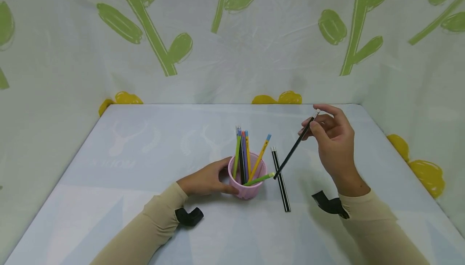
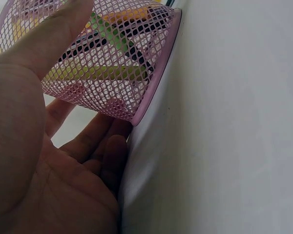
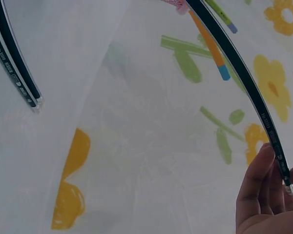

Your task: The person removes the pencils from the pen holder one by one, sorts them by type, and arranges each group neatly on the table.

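Observation:
A pink mesh pencil cup (image 1: 248,192) stands upright on the table, holding several pencils in green, yellow, purple and black. My left hand (image 1: 206,179) holds its left side, thumb at the front and fingers behind. In the left wrist view the pencils show through the mesh wall (image 2: 107,87). To the right of the cup, my right hand (image 1: 337,148) pinches a black pencil (image 1: 295,147) by its white-tipped end. That pencil slants down towards the cup, its lower end close to a green pencil (image 1: 259,179) leaning out over the rim.
Two black pencils (image 1: 281,182) lie side by side on the white table (image 1: 145,224), between the cup and my right forearm. Behind the table hangs a pale backdrop (image 1: 276,47) with green leaves and yellow flowers. Black straps (image 1: 189,216) sit at both wrists.

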{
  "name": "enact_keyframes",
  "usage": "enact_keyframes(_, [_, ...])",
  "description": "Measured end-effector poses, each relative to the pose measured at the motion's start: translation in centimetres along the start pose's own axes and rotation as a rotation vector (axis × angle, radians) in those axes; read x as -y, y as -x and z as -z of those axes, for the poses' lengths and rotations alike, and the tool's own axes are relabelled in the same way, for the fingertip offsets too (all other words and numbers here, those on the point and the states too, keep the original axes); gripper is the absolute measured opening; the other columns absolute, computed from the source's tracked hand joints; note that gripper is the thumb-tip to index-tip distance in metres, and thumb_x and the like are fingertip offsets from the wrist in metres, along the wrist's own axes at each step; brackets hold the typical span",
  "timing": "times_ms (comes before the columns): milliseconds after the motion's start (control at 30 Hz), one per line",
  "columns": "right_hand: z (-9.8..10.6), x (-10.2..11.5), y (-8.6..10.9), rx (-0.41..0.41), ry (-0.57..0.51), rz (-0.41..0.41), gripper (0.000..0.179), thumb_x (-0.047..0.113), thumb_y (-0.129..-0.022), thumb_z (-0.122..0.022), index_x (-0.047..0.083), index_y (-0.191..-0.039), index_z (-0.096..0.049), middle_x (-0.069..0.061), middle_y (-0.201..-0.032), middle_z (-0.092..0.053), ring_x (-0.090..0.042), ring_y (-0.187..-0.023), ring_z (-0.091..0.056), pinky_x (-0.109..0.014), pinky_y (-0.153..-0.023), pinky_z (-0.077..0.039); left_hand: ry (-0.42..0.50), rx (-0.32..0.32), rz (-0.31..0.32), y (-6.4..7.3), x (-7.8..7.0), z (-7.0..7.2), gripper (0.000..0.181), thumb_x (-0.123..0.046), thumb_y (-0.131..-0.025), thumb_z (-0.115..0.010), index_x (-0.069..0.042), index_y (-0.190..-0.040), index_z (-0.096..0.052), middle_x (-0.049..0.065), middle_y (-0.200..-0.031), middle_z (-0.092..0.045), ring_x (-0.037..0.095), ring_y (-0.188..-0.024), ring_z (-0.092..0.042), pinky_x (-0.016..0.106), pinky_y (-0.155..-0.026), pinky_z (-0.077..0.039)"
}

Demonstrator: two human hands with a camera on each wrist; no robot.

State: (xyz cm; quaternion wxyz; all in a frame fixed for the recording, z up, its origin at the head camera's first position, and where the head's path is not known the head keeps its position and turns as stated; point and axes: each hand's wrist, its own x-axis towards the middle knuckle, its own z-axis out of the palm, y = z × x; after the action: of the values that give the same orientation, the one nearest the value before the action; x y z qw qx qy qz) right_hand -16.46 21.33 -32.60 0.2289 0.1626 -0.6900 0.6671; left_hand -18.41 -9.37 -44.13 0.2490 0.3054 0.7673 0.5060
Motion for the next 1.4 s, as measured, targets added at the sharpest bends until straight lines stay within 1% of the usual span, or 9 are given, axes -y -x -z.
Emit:
enact_keyframes(133, [-0.3,-0.7,0.1,0.005,0.048,-0.041,0.035,-0.005,-0.097,-0.052,0.003,-0.131,-0.057,-0.007,-0.088,-0.068,-0.016,-0.071,-0.071,-0.023,-0.068,-0.059,-0.009,-0.006,0.014,0.0,0.0,0.0,0.083,-0.03,-0.078,-0.086,-0.028,-0.148,-0.043,-0.009,-0.147,-0.051,0.013,-0.144,-0.039,0.044,-0.124,-0.024])
enact_keyframes(333, [-0.4,-1.7,0.4,0.035,0.098,-0.102,0.036,-0.003,-0.098,-0.053,0.007,-0.133,-0.056,-0.007,-0.088,-0.067,-0.017,-0.066,-0.071,-0.025,-0.06,-0.059,0.004,-0.003,0.023,-0.1,-0.1,0.0,0.086,-0.029,-0.077,-0.087,-0.03,-0.15,-0.041,-0.011,-0.148,-0.05,0.012,-0.145,-0.038,0.042,-0.124,-0.024])
enact_keyframes(433, [-0.5,-2.2,0.5,0.083,0.153,-0.138,0.036,0.0,-0.099,-0.053,0.01,-0.134,-0.054,-0.003,-0.09,-0.067,-0.016,-0.066,-0.071,-0.027,-0.057,-0.059,0.012,0.001,0.027,-0.1,-0.1,0.0,0.087,-0.03,-0.077,-0.087,-0.031,-0.15,-0.04,-0.013,-0.148,-0.049,0.01,-0.145,-0.037,0.04,-0.124,-0.024])
enact_keyframes(567, [-0.5,-2.8,0.7,0.176,0.198,-0.182,0.035,0.005,-0.101,-0.052,0.012,-0.136,-0.05,-0.003,-0.092,-0.067,-0.019,-0.066,-0.071,-0.032,-0.054,-0.059,0.014,-0.007,0.008,-0.2,0.0,-0.1,0.084,-0.028,-0.077,-0.088,-0.03,-0.148,-0.043,-0.013,-0.147,-0.051,0.009,-0.144,-0.038,0.04,-0.123,-0.025])
enact_keyframes(733, [-0.4,-3.9,1.0,0.274,0.239,-0.247,0.035,0.009,-0.103,-0.051,0.011,-0.138,-0.046,-0.002,-0.095,-0.065,-0.026,-0.068,-0.072,-0.036,-0.055,-0.06,0.017,-0.009,0.004,-0.2,0.1,-0.1,0.078,-0.027,-0.076,-0.088,-0.034,-0.143,-0.047,-0.016,-0.144,-0.052,0.006,-0.142,-0.039,0.038,-0.123,-0.025])
enact_keyframes(833, [-0.2,-4.4,1.0,0.316,0.256,-0.28,0.037,0.011,-0.104,-0.052,0.011,-0.14,-0.045,-0.007,-0.098,-0.065,-0.032,-0.071,-0.072,-0.036,-0.057,-0.06,0.004,-0.012,0.007,-0.1,0.0,-0.1,0.08,-0.028,-0.076,-0.088,-0.033,-0.145,-0.046,-0.015,-0.145,-0.051,0.008,-0.144,-0.038,0.039,-0.123,-0.024])
enact_keyframes(1067, [0.0,-5.3,0.8,0.373,0.291,-0.354,0.039,0.015,-0.104,-0.052,0.012,-0.142,-0.044,-0.027,-0.111,-0.061,-0.043,-0.078,-0.069,-0.035,-0.06,-0.061,-0.009,-0.012,0.008,-0.1,-0.2,0.0,0.087,-0.027,-0.077,-0.087,-0.028,-0.151,-0.04,-0.01,-0.151,-0.047,0.013,-0.147,-0.034,0.043,-0.124,-0.022])
enact_keyframes(1300, [0.3,-6.2,0.6,0.419,0.311,-0.409,0.039,0.016,-0.104,-0.053,0.01,-0.142,-0.045,-0.029,-0.113,-0.061,-0.021,-0.073,-0.07,-0.034,-0.061,-0.06,-0.008,-0.005,0.01,-0.1,-0.1,0.0,0.088,-0.027,-0.079,-0.086,-0.027,-0.152,-0.038,-0.009,-0.152,-0.047,0.013,-0.147,-0.034,0.042,-0.124,-0.022])
enact_keyframes(1400, [0.5,-6.6,0.5,0.432,0.332,-0.421,0.039,0.017,-0.104,-0.054,0.01,-0.142,-0.046,-0.029,-0.113,-0.062,-0.021,-0.074,-0.071,-0.034,-0.06,-0.06,-0.009,-0.005,0.009,-0.2,0.0,0.0,0.088,-0.027,-0.079,-0.086,-0.028,-0.153,-0.038,-0.009,-0.152,-0.047,0.013,-0.147,-0.034,0.042,-0.124,-0.022])
